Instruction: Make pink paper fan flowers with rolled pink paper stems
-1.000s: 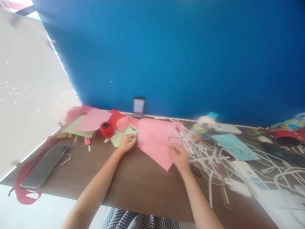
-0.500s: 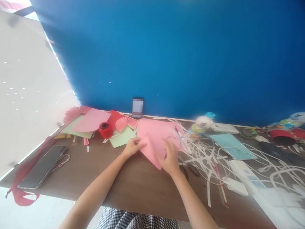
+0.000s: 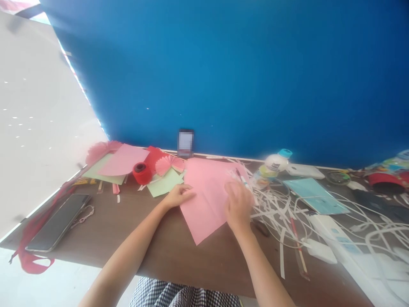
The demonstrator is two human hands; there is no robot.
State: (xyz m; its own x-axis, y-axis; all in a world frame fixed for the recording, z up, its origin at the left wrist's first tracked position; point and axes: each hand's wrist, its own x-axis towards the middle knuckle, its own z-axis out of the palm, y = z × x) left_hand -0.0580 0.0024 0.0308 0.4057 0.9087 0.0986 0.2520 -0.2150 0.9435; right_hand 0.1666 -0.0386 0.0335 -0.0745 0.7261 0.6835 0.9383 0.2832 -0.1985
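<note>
A sheet of pink paper lies on the brown table in front of me, one corner pointing toward me and a faint crease across it. At its left edge, my left hand holds the sheet between thumb and fingers. My right hand is over the sheet's right side, its fingers curled and smeared by motion; whether they grip anything is hidden. Just right of that wrist lies a dark loop, partly covered. White paper strips are heaped beyond the right hand, with a pen near its fingertips.
Left of the sheet are green paper, a red ribbon roll and pink paper fans. A large phone lies far left; a small one leans on the blue wall. A bottle, cables and a power strip crowd the right.
The pink paper's raised, folded part has come down and the sheet lies flatter, its corner nearer me. My right hand has moved right and slightly away; my left hand stays at the left edge.
</note>
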